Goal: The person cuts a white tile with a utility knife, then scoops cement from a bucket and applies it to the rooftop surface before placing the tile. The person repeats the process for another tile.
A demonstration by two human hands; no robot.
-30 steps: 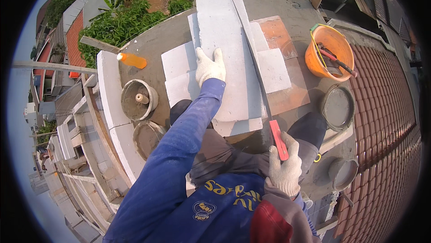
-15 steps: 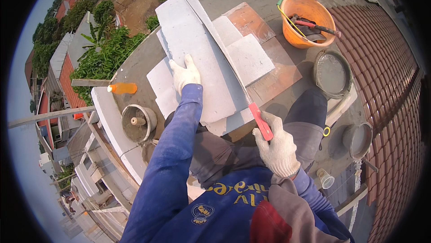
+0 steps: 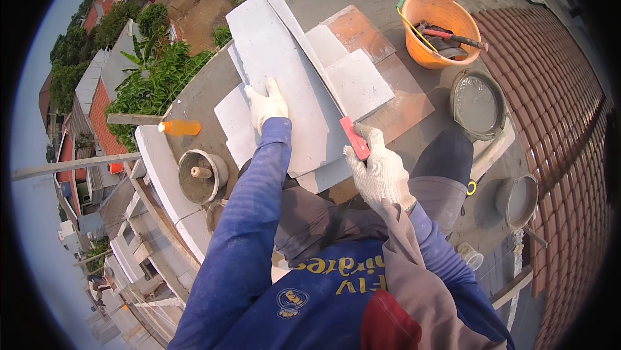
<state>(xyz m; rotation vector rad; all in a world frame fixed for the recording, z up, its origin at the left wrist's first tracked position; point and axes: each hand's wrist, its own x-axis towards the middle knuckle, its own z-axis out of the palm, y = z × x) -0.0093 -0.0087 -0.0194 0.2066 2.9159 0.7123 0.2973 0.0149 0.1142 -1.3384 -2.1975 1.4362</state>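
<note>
on the grey slab (image 3: pixel 284 85), left hand (image 3: pixel 265 105) flat, right hand (image 3: pixel 378 169) gripping red-handled saw (image 3: pixel 317 68) pointing away

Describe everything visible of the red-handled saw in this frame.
The long saw with a red handle has a thin pale grey blade that runs from the handle up and left across the big light grey slab, lying along it. The gloved right hand closes around the handle. The gloved left hand presses flat on the slab, apart from the blade. Teeth are too small to make out.
</note>
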